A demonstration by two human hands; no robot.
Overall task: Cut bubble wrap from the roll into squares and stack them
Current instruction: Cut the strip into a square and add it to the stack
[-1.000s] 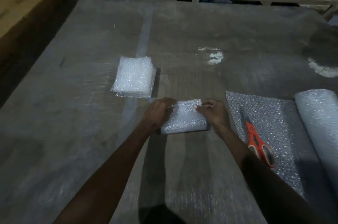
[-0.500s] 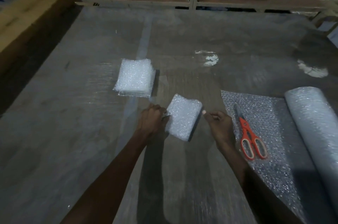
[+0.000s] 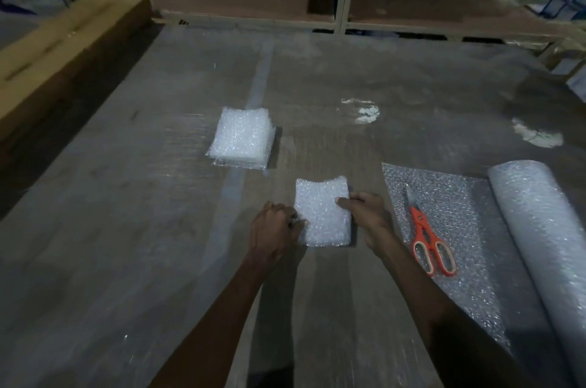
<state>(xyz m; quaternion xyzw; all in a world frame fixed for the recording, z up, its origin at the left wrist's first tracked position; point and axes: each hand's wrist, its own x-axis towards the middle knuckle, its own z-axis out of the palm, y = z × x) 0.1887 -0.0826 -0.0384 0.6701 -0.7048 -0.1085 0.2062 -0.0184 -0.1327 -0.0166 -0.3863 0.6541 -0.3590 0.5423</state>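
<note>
A small bundle of cut bubble wrap squares (image 3: 320, 210) lies flat on the table between my hands. My left hand (image 3: 274, 230) pinches its left edge and my right hand (image 3: 364, 213) grips its right edge, thumb on top. A taller stack of squares (image 3: 242, 137) sits farther back to the left, apart from the bundle. To the right, the bubble wrap roll (image 3: 539, 229) lies with a sheet (image 3: 450, 197) unrolled towards me. Orange-handled scissors (image 3: 428, 238) rest shut on that sheet, just right of my right wrist.
The worktable (image 3: 126, 229) is wide and grey-brown, with white smears (image 3: 364, 111) at mid-back and another smear (image 3: 536, 134) at right. A long cardboard box (image 3: 57, 48) runs along the left edge. Shelving and blue boxes stand behind the table's far edge.
The bundle was held tilted between my hands; now it lies flat and squared up on the table, with both hands back on its sides.
</note>
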